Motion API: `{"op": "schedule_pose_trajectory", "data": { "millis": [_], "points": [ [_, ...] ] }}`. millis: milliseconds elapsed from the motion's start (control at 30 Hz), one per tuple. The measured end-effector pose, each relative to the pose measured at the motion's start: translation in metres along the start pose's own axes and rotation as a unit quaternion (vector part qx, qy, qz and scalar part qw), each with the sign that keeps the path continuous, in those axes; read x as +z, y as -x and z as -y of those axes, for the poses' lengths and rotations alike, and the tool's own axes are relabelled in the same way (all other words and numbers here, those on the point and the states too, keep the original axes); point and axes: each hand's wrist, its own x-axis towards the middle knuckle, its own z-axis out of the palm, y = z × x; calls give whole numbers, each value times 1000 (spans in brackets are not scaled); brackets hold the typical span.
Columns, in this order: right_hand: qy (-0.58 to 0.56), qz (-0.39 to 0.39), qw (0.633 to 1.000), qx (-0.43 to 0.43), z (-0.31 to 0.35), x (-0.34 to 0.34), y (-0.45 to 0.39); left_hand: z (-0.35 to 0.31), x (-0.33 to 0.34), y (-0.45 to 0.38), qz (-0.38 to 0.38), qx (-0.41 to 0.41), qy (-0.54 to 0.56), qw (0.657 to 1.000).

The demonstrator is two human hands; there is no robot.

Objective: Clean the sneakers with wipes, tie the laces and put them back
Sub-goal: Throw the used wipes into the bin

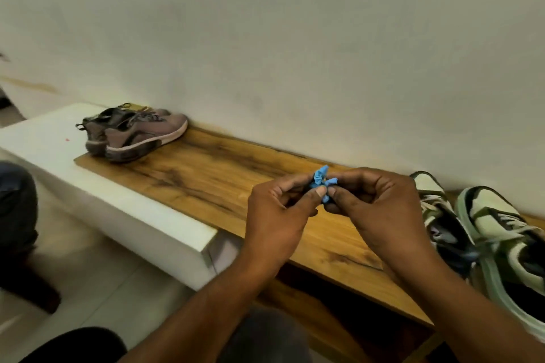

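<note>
Two sneaker pairs [135, 134] [483, 239] at opposite board [221, 174] ends.

The wipe [321, 186] I pinch looks like soft, crumpled blue cloth, matt. At my ten o'clock, brown sneakers [134, 134] show dull fabric uppers. The board [206, 177] beneath is smooth grained wood; the wall [295, 38] matt.

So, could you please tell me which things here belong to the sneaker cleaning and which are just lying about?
Job:
blue wipe, pinched by left hand and right hand
green sneakers
brown sneakers

Lying about:
wooden board
white ledge
red speck
</note>
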Motion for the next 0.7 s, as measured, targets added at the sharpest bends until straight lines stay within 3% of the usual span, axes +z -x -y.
{"op": "schedule_pose_trajectory", "data": {
  "millis": [233, 400, 533, 700],
  "points": [
    [-13, 56, 998, 39, 16, 120, 12, -8, -115, 28, -101, 3, -46, 994],
    [2, 148, 986, 82, 0, 200, 57, 6, -186, 92, -216, -37, -61, 974],
    [52, 260, 954, 138, -26, 265, 116, 26, -237, 168, -293, -98, -106, 945],
    [59, 323, 909, 256, -65, 325, 181, 62, -286, 248, -373, -181, -121, 902]
  ]
}}
